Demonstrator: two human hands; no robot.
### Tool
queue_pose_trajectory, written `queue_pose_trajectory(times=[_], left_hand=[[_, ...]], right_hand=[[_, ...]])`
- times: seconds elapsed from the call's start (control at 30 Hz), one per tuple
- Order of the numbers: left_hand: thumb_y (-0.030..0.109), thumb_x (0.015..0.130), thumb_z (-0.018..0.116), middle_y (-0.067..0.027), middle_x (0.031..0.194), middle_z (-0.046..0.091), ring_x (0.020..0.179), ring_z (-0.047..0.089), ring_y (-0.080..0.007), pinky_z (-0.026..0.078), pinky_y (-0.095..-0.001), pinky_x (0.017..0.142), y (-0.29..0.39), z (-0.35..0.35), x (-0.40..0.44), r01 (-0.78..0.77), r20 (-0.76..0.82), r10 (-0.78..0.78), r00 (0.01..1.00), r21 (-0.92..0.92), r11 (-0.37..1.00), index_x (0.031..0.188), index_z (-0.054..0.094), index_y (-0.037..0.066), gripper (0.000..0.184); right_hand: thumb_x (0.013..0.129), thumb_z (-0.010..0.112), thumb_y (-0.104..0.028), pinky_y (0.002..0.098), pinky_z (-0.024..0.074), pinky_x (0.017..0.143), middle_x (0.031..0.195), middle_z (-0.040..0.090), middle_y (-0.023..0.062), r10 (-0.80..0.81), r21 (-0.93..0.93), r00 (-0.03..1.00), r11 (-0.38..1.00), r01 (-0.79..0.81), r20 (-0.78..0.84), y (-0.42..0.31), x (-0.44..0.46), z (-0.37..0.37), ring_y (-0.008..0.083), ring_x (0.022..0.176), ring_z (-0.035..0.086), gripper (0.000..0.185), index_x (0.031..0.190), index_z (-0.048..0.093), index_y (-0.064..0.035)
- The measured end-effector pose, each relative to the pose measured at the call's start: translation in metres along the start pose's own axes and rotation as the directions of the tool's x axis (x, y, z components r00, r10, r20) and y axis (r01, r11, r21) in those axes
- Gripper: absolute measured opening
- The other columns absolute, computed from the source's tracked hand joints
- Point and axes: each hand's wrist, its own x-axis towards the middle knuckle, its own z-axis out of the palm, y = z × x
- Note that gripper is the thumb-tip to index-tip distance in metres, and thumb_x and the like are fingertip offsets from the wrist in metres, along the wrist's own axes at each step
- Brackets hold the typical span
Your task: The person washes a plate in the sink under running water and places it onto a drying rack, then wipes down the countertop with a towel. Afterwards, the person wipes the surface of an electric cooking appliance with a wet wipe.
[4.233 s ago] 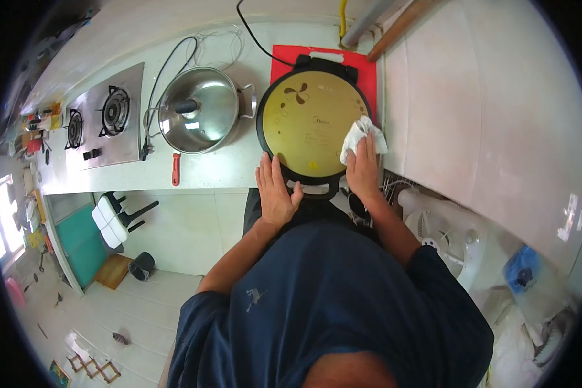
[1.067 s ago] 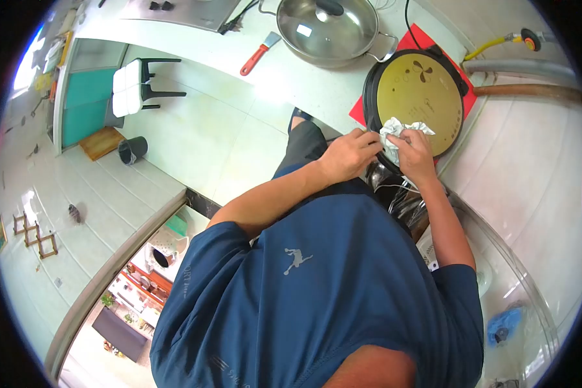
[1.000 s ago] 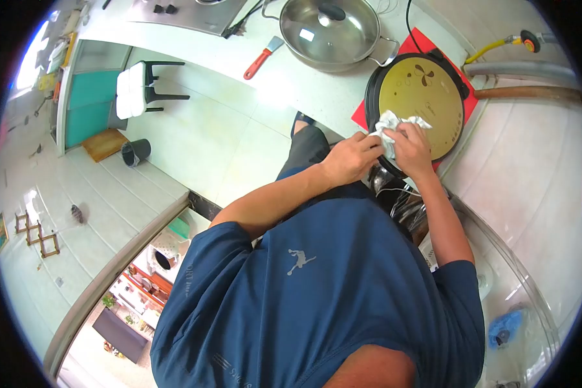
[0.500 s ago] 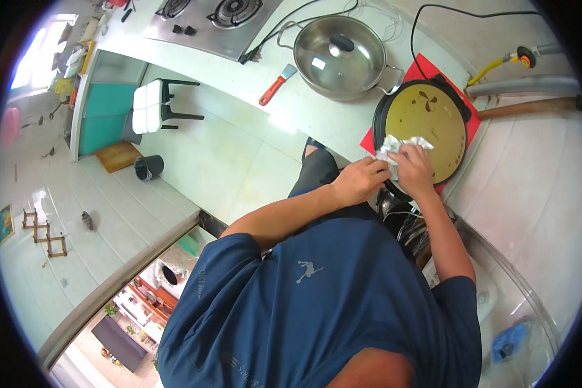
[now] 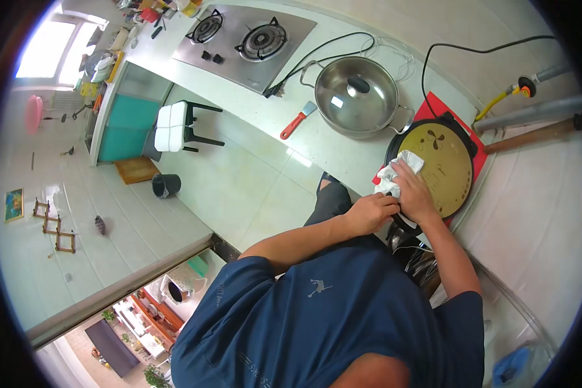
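A round electric griddle (image 5: 449,171) with a gold-coloured lid and dark rim sits on a red mat (image 5: 438,107) at the counter's right end. My right hand (image 5: 414,191) presses a crumpled white cloth (image 5: 402,169), perhaps paper, against the lid's left edge. The palm side of that hand is hidden. At the griddle's near rim, my left hand (image 5: 370,214) has its fingers curled together by the dark handle area. What exactly those fingertips pinch is partly hidden.
Left of the griddle stands a steel pot (image 5: 355,107) with a glass lid. A red-handled scraper (image 5: 297,121) lies beside it. Farther left is a gas stove (image 5: 246,48); a black cable (image 5: 317,52) runs along the counter. A stool (image 5: 174,126) and bin (image 5: 166,185) stand on the floor.
The view has shifted, so the scene sits lower and further right. My right hand has flattened more over the cloth on the lid's edge; my left hand remains close to the rim.
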Motion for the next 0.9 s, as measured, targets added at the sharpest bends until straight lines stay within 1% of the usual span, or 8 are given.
queue_pose_trajectory(times=[0.27,0.33,0.37,0.4,0.43,0.5,0.57,0.9], left_hand=[[0.014,0.089,0.069,-0.0136,0.11,0.064,0.092,0.068,-0.0369,0.058,-0.0469,0.079,-0.004,0.0,0.008,0.053,0.273,-0.048,0.961,-0.01,0.999,0.117,0.072,0.012,0.028],[0.013,0.092,0.065,-0.0186,0.111,0.062,0.093,0.068,-0.0401,0.058,-0.0489,0.078,-0.005,0.004,0.007,0.068,0.328,-0.067,0.942,0.006,0.998,0.11,0.069,0.009,0.019],[0.015,0.093,0.064,-0.0198,0.113,0.061,0.094,0.067,-0.0401,0.058,-0.0491,0.079,-0.006,0.008,0.006,0.065,0.329,-0.077,0.941,0.047,0.997,0.109,0.068,0.007,0.018],[0.017,0.099,0.06,-0.0167,0.121,0.06,0.104,0.069,-0.0375,0.058,-0.0468,0.088,-0.007,0.0,0.013,0.031,0.43,-0.052,0.901,0.056,0.998,0.124,0.07,0.011,0.027],[0.016,0.098,0.065,-0.0147,0.12,0.061,0.106,0.068,-0.0375,0.057,-0.0463,0.09,-0.004,-0.005,0.012,0.068,0.37,-0.045,0.928,-0.051,0.996,0.124,0.07,0.011,0.028],[0.016,0.093,0.071,-0.0138,0.12,0.063,0.109,0.068,-0.0364,0.056,-0.0455,0.094,-0.003,-0.004,0.014,0.101,0.382,-0.063,0.922,-0.08,0.992,0.127,0.07,0.008,0.034],[0.019,0.096,0.071,-0.0123,0.119,0.063,0.107,0.069,-0.0357,0.057,-0.0451,0.092,-0.005,-0.008,0.018,0.065,0.393,-0.035,0.919,-0.062,0.996,0.127,0.07,0.01,0.032],[0.02,0.092,0.076,-0.0122,0.12,0.065,0.102,0.071,-0.037,0.059,-0.0455,0.091,-0.007,-0.004,0.023,0.031,0.406,-0.003,0.914,-0.064,0.997,0.128,0.071,0.011,0.037]], right_hand=[[0.103,0.053,-0.011,0.0483,0.0496,0.104,0.14,0.063,0.025,0.449,0.058,0.844,0.89,-0.453,-0.294,0.114,0.012,-0.038,0.0413,0.133,0.059,0.036,0.138,0.062,-0.0091],[0.11,0.045,-0.02,0.049,0.0505,0.099,0.133,0.064,0.0295,0.926,0.187,0.372,0.355,-0.916,0.062,0.071,0.039,-0.086,0.0423,0.127,0.06,0.033,0.135,0.063,-0.0111],[0.113,0.039,-0.028,0.0496,0.0493,0.101,0.13,0.065,0.0308,0.938,0.097,0.347,0.347,-0.933,-0.022,0.073,0.045,-0.071,0.043,0.128,0.06,0.037,0.134,0.063,-0.009],[0.111,0.043,-0.024,0.0502,0.0486,0.104,0.134,0.063,0.0309,0.769,0.37,0.577,0.639,-0.674,-0.277,0.109,0.028,-0.015,0.0444,0.129,0.059,0.036,0.136,0.061,-0.0052],[0.11,0.044,-0.02,0.0505,0.0465,0.109,0.138,0.062,0.0295,0.412,-0.044,0.776,0.871,-0.49,-0.477,0.106,0.033,0.0,0.0457,0.129,0.058,0.037,0.138,0.06,-0.0025],[0.104,0.052,-0.016,0.0523,0.0458,0.111,0.145,0.059,0.0239,0.53,-0.113,0.845,0.838,-0.534,-0.067,0.061,0.045,-0.001,0.0458,0.134,0.055,0.04,0.142,0.06,-0.0038],[0.1,0.057,-0.011,0.0499,0.0451,0.113,0.144,0.059,0.0263,0.227,-0.129,0.954,0.958,-0.255,-0.197,0.033,0.044,-0.018,0.0437,0.136,0.055,0.034,0.13,0.064,0.0011],[0.098,0.055,-0.012,0.0572,0.049,0.101,0.139,0.061,0.0201,0.678,-0.085,0.591,0.624,-0.777,-0.437,0.109,0.025,-0.025,0.0382,0.131,0.059,0.041,0.137,0.062,-0.002]])
